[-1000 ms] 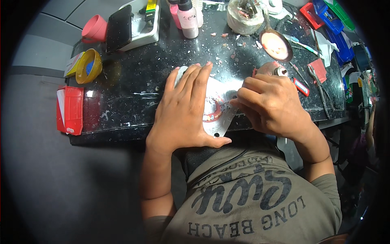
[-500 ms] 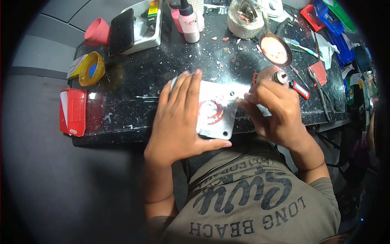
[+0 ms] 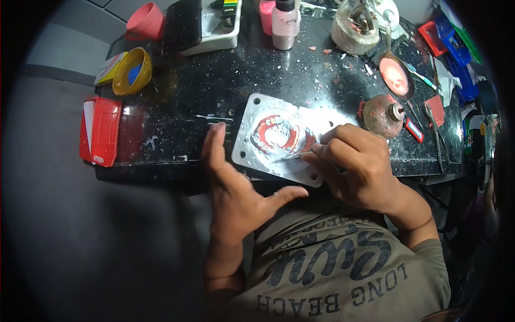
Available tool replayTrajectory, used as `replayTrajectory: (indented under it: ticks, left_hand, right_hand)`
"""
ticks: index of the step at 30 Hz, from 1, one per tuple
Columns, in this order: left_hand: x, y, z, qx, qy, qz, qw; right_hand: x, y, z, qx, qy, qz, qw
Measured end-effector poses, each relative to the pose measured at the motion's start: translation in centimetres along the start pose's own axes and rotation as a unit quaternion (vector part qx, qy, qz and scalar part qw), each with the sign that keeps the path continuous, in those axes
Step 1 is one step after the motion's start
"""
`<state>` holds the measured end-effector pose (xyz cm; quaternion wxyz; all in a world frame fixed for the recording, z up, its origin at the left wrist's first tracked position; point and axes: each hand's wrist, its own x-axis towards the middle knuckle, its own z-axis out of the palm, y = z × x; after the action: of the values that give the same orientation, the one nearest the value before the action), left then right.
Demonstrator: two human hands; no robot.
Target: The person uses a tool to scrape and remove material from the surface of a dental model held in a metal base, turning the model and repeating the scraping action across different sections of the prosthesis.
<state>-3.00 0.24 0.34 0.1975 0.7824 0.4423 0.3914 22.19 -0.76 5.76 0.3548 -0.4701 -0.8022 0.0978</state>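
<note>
A metal denture flask plate point(image 3: 245, 140) lies tilted at the front of the bench, with holes at its corners. In its middle, a red wax denture point(image 3: 292, 140) with pale teeth is set in white plaster. My left hand point(image 3: 230, 180) hovers off the plate's left side, fingers raised and thumb stretched out, holding nothing. Over the plate's right edge, my right hand point(image 3: 357, 166) is closed in a pinch. A thin, light-coloured stick point(image 3: 296, 156) pokes out from its fingertips toward the plaster; the rest of it is hidden in the hand.
Right of the plate stand a round spirit lamp point(image 3: 382, 117), a red lighter point(image 3: 414, 130) and a spoon point(image 3: 397, 78) of pink wax. Left are a yellow bowl point(image 3: 124, 72) and a red bin point(image 3: 104, 129). A bottle point(image 3: 284, 27) and white tray point(image 3: 220, 44) stand behind.
My left hand has let go of the plate and drawn back from it. The plate now lies turned and uncovered, with the right hand at its right side. The view has shifted slightly.
</note>
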Motion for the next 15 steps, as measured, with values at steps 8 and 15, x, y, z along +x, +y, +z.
replayTrajectory:
  ticks: [8, 15]
  left_hand:
    - [0.9, -1.0, 2.6, -0.04, 0.024, 0.002, 0.999]
    - [2.2, -1.7, 2.8, -0.082, 0.009, -0.012, 0.997]
  right_hand:
    - [2.0, 0.4, 0.0, -0.021, -0.022, -0.053, 0.998]
    - [4.2, 0.4, 0.9, -0.088, -0.047, -0.047, 0.994]
